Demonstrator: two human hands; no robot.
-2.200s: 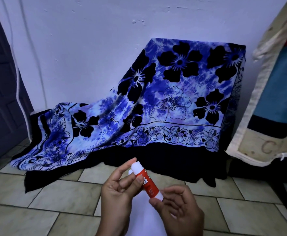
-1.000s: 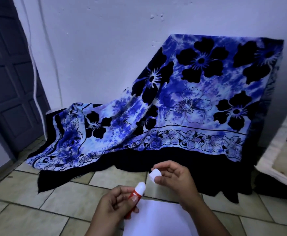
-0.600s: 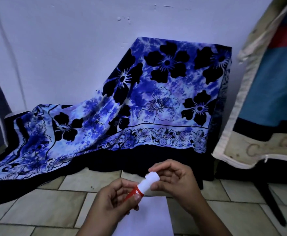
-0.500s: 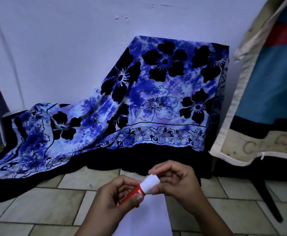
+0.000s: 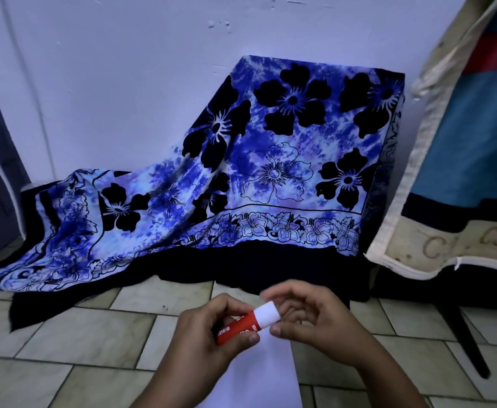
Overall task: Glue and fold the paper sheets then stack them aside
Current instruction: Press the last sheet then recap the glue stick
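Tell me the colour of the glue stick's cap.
The cap is white, on the red glue stick; the head view shows it best.

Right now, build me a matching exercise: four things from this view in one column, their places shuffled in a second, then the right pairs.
1. glue stick
2. cap
3. paper sheet
4. floral cloth

A. draped against the wall
B. flat on the tiled floor, at the bottom edge of view
C. red body gripped by the left hand
D. on the stick's end, pinched by the right hand

Pairs: 1-C, 2-D, 3-B, 4-A.
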